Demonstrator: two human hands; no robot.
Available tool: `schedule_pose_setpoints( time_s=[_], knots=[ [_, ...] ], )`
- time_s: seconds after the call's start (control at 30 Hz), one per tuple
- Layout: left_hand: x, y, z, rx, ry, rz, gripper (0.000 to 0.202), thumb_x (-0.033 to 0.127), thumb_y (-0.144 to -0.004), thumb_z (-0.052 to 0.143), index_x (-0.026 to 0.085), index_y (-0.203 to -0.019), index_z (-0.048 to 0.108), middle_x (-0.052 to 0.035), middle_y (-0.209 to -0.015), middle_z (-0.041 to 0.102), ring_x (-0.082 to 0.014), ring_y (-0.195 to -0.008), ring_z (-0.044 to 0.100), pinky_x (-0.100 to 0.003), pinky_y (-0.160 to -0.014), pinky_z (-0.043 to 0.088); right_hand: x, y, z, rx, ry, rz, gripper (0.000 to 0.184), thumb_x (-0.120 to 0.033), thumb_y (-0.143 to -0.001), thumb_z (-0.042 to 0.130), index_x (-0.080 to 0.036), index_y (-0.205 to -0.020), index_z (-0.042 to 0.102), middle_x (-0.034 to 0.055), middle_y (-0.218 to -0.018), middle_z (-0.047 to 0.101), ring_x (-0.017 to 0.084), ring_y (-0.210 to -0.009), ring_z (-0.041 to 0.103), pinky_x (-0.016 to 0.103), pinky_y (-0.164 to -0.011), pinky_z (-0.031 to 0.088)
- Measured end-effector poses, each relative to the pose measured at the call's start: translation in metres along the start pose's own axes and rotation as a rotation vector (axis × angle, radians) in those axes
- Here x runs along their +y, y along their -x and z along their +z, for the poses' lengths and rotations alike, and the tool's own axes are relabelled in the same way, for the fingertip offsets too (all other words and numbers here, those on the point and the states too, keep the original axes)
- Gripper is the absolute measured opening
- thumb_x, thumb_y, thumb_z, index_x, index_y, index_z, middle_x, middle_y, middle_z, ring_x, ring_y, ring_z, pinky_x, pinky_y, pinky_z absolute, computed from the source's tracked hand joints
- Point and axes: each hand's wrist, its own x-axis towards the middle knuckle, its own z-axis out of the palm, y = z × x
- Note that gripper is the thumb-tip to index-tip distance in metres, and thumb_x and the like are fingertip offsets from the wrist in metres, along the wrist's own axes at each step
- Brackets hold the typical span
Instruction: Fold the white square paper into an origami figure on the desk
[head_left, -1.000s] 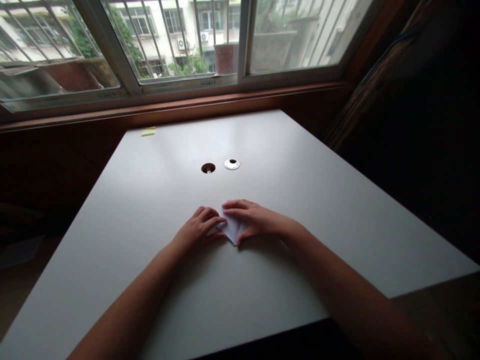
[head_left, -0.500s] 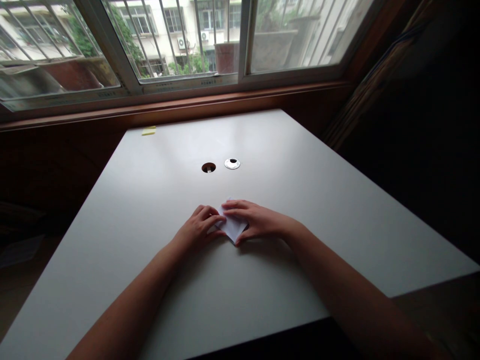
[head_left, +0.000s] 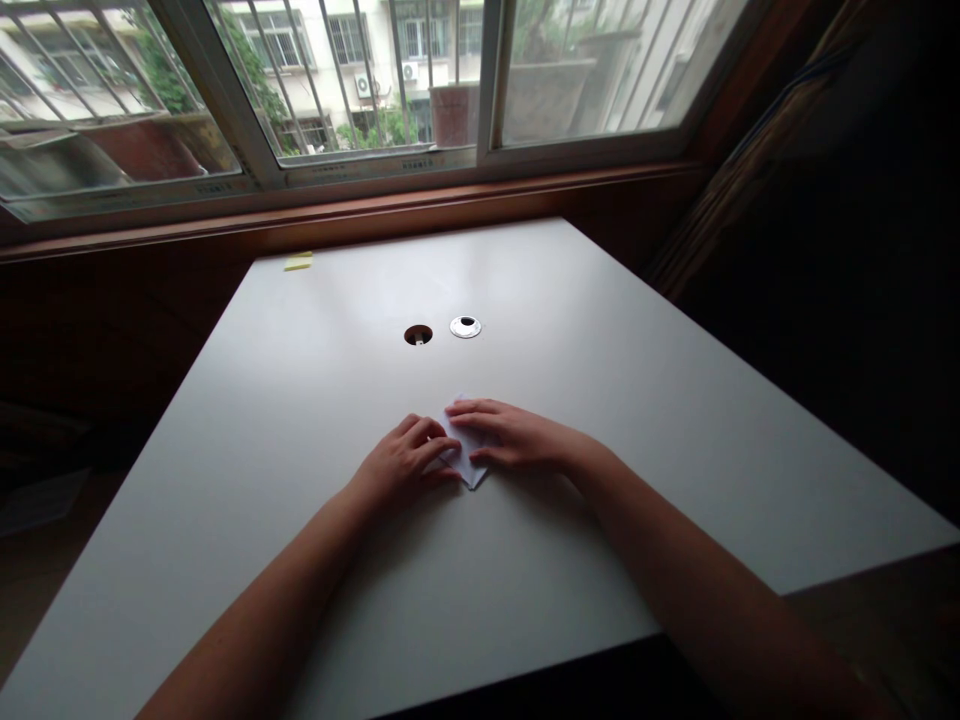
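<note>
A small folded sheet of white paper (head_left: 466,472) lies on the white table, one corner pointing toward me. My left hand (head_left: 409,455) is closed at the paper's left edge, with thumb and bent fingers pinching it. From the right, my right hand (head_left: 517,435) rests over the paper. Its fingers stretch flat across the upper part, and its thumb lies lower down, apart from them. The paper's right side is partly hidden under that hand.
Beyond the hands, the white table (head_left: 600,350) has a round cable hole (head_left: 418,336) and, beside it, a silver grommet cover (head_left: 465,328). A yellow sticky note (head_left: 298,261) sits at the far left corner. A barred window (head_left: 360,80) stands behind the table.
My right thumb has moved up from the paper's near corner onto its surface, baring that corner. My left fingers have shifted slightly right, further onto the paper.
</note>
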Motion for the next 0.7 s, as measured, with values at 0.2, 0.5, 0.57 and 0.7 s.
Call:
schedule_pose_setpoints(
  time_s=[0.2,0.5,0.57,0.7],
  knots=[
    [0.006,-0.002,-0.001,0.005,-0.036,0.077,0.031,0.041,-0.093,0.059,0.019,-0.115,0.064,-0.0103,-0.106,0.062,-0.022,-0.097,0.055,-0.037,-0.086,0.054,0.011,-0.004,0.009,0.049,-0.009,-0.079,0.047,-0.015,-0.094,0.054,-0.023,-0.141,0.051,0.0102,-0.145,0.052,0.02,-0.139,0.044,0.041,-0.117,0.038],
    [0.016,-0.006,-0.009,0.002,0.014,0.12,0.014,0.027,-0.096,0.057,0.02,-0.1,0.067,-0.0078,-0.102,0.066,-0.0197,-0.097,0.059,-0.035,-0.088,0.054,0.013,-0.008,0.016,0.076,-0.012,-0.143,0.041,-0.014,-0.096,0.049,-0.022,-0.136,0.055,0.0098,-0.14,0.057,0.019,-0.137,0.047,0.041,-0.115,0.042],
    [0.014,-0.006,-0.009,-0.026,0.046,0.124,0.014,0.025,-0.096,0.056,0.02,-0.102,0.067,-0.0072,-0.104,0.068,-0.0195,-0.1,0.06,-0.035,-0.09,0.053,0.011,-0.008,0.015,0.077,-0.012,-0.142,0.04,-0.014,-0.096,0.05,-0.02,-0.135,0.056,0.0106,-0.139,0.058,0.019,-0.137,0.048,0.04,-0.114,0.042],
    [0.011,-0.004,-0.01,-0.061,0.102,0.166,0.017,0.023,-0.097,0.054,0.019,-0.108,0.066,-0.0066,-0.111,0.07,-0.0187,-0.107,0.062,-0.034,-0.096,0.052,0.009,-0.008,0.014,0.075,-0.01,-0.136,0.038,-0.015,-0.096,0.051,-0.019,-0.133,0.058,0.0113,-0.138,0.059,0.02,-0.135,0.049,0.039,-0.114,0.043]
  ],
)
